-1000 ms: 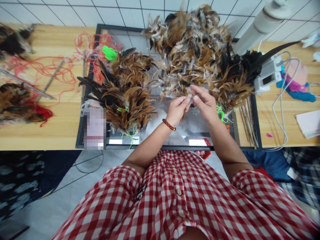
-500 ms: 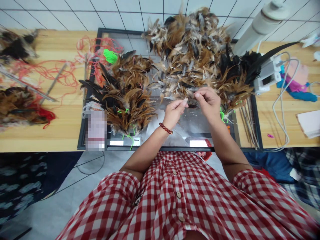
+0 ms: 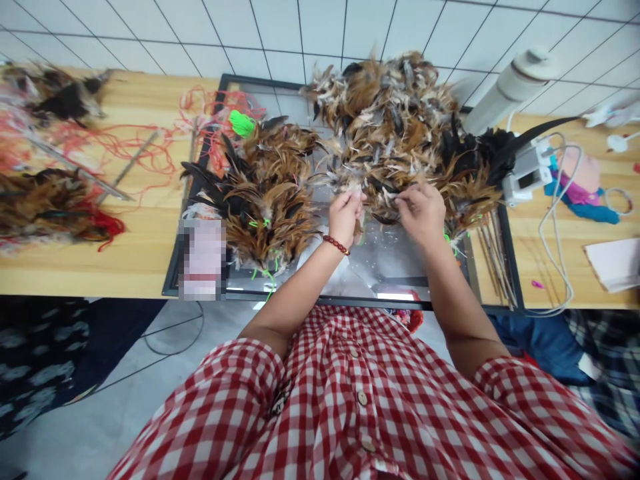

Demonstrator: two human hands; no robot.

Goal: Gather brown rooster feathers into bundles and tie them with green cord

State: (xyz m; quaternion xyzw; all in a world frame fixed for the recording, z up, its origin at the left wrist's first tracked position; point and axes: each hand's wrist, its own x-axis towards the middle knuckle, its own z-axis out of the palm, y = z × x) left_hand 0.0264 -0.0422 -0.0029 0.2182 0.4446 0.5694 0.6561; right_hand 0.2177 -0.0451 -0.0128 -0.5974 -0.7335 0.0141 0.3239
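Observation:
My left hand (image 3: 345,217), with a beaded bracelet on its wrist, is closed on a small pale feather in front of the big feather pile (image 3: 390,127). Close to its right, my right hand (image 3: 423,208) has thumb and forefinger pinched at the pile's front edge; what lies between them is too small to make out. Brown and black feather bundles (image 3: 270,193) tied with green string lie left of my hands. A darker bundle (image 3: 475,167) is at the right.
A black-framed glass panel (image 3: 300,298) lies under the feathers. White bottle (image 3: 510,87), charger (image 3: 527,177) and cable stand at the right. Thin sticks (image 3: 495,260) lie near the frame. Red string (image 3: 135,143) and more feathers (image 3: 45,207) are at the left.
The camera view has shifted, so the table appears lower. My right hand has moved to the edge of the feather pile, and my left hand has turned with its fingers curled more.

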